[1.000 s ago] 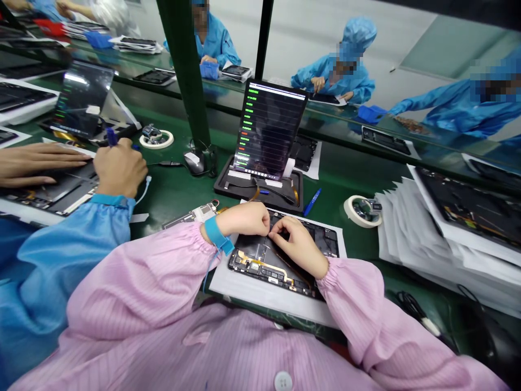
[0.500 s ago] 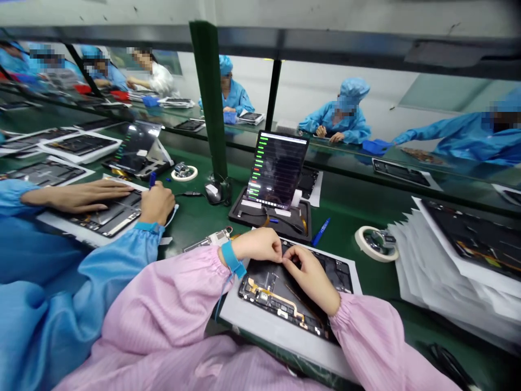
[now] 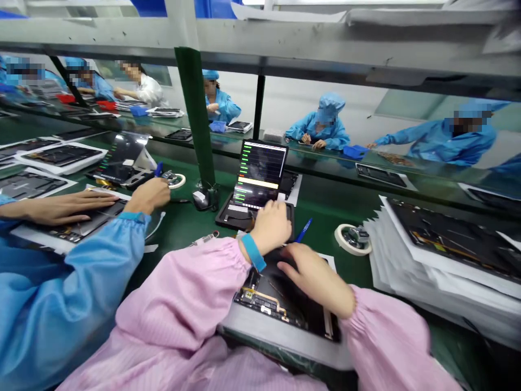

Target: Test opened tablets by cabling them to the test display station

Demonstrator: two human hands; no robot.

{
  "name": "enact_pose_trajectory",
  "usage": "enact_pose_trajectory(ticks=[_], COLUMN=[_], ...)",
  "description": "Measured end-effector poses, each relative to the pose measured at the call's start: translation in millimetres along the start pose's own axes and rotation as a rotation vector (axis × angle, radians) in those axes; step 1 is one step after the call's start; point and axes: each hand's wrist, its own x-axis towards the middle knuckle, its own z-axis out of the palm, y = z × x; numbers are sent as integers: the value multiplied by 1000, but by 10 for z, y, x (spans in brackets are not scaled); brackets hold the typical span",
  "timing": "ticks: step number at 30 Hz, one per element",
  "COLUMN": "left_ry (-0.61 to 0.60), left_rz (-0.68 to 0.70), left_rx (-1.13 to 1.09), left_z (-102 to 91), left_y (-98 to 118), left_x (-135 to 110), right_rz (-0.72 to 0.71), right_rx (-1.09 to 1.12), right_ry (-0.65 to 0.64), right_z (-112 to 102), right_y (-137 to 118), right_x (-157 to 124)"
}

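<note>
An opened tablet (image 3: 280,304) with bare circuit boards and orange flex cables lies on a white foam sheet (image 3: 260,336) in front of me. My right hand (image 3: 315,277) rests on its upper part, fingers lying flat towards the left. My left hand (image 3: 271,225), with a blue wrist strap, reaches past the tablet to the black tray (image 3: 232,214) under a propped-up test screen (image 3: 260,174). Its fingers curl downwards and their tips are hidden. A blue pen (image 3: 303,231) lies just right of my left hand.
A tape roll (image 3: 352,240) sits to the right, beside a tall stack of foam sheets with tablets (image 3: 427,266). A co-worker in a blue sleeve (image 3: 61,293) works at my left, one hand (image 3: 148,195) gripping a pen. A green post (image 3: 197,119) and a mouse (image 3: 201,198) stand behind.
My left hand has left the pinch on the tablet and moved forward to the black tray. My right hand stays on the tablet. My head has tilted up.
</note>
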Motion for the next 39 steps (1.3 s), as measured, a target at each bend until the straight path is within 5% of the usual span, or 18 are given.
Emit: enact_pose_trajectory(ticks=[3, 6, 9, 13, 17, 22, 25, 28, 39], left_ry=[-165, -185, -182, -152, -140, -112, -122, -202, -288], left_rz=[167, 244, 294, 336, 408, 483, 464, 411, 320], left_rx=[-39, -29, -8, 62, 155, 120, 25, -94, -192], left_z=[123, 352, 537, 632, 698, 710, 687, 715, 738], left_y=[263, 313, 259, 226, 234, 215, 228, 243, 238], left_x=[-221, -326, -330, -309, -295, -270, -285, -311, -304], right_rz=[16, 119, 165, 264, 307, 427, 486, 440, 339], right_rx=[-324, -364, -250, -80, 53, 285, 427, 310, 309], right_ry=[-6, -137, -295, -289, -330, -110, -6, 82, 118], right_z=[-509, -766, -676, -398, -413, -577, -472, -301, -162], right_y=[-29, 99, 284, 436, 508, 643, 718, 750, 740], right_x=[-318, -719, -1102, -1432, -1546, -1485, -1407, -1374, -1435])
